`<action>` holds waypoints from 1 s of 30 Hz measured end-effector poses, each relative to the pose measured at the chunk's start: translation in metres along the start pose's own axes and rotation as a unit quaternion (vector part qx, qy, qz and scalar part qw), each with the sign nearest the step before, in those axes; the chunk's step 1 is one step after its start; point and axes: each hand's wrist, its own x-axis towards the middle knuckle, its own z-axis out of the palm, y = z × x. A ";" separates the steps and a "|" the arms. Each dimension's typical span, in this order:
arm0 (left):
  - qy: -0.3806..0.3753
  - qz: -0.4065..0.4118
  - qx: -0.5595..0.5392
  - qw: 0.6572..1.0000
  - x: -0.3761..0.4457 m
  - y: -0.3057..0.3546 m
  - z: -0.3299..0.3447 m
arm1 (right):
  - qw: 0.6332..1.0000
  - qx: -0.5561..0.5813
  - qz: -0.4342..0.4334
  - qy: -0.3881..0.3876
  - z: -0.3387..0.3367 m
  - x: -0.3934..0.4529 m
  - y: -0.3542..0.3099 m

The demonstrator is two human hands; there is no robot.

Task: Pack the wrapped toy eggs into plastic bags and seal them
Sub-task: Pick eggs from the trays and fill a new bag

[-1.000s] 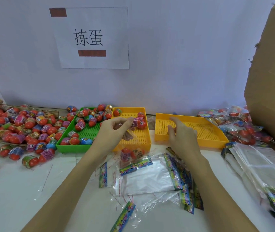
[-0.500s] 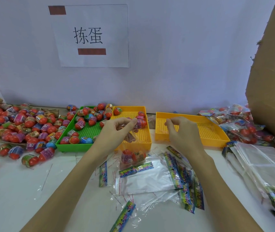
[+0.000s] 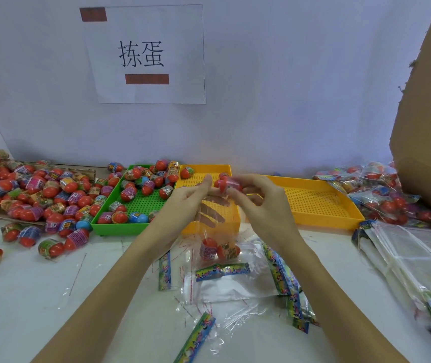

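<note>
Evidently the right hand (image 3: 259,203) pinches a wrapped egg (image 3: 227,185) at its fingertips, just above the mouth of a clear bag (image 3: 215,226) that the left hand (image 3: 183,205) grips by its top edge, probably to hold it open. The egg lies roughly crosswise, red end toward the left hand. Below both hands the bag hangs upright, two eggs (image 3: 218,250) at its bottom. Beyond the hands sits a yellow tray (image 3: 204,170); under them, spare bags (image 3: 235,286) litter the worktop (image 3: 25,297).
</note>
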 end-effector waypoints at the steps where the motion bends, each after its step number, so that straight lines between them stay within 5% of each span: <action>1: -0.006 0.002 -0.001 1.000 0.000 0.000 -0.002 | 0.999 0.031 0.006 0.023 -0.002 0.001 -0.002; 6: -0.007 0.050 0.035 0.998 -0.001 -0.004 -0.011 | 0.977 0.212 -0.011 -0.023 -0.009 0.001 -0.014; 14: 0.033 0.067 -0.024 0.997 0.000 -0.003 -0.006 | 0.986 -0.086 -0.106 -0.093 0.002 -0.009 -0.006; 23: 0.078 0.069 -0.015 0.994 -0.001 -0.005 -0.002 | 0.978 -0.186 -0.059 -0.078 0.001 -0.009 -0.010; 30: 0.128 0.116 0.077 0.982 0.001 -0.009 0.002 | 0.956 -0.258 -0.104 -0.090 -0.003 -0.008 -0.014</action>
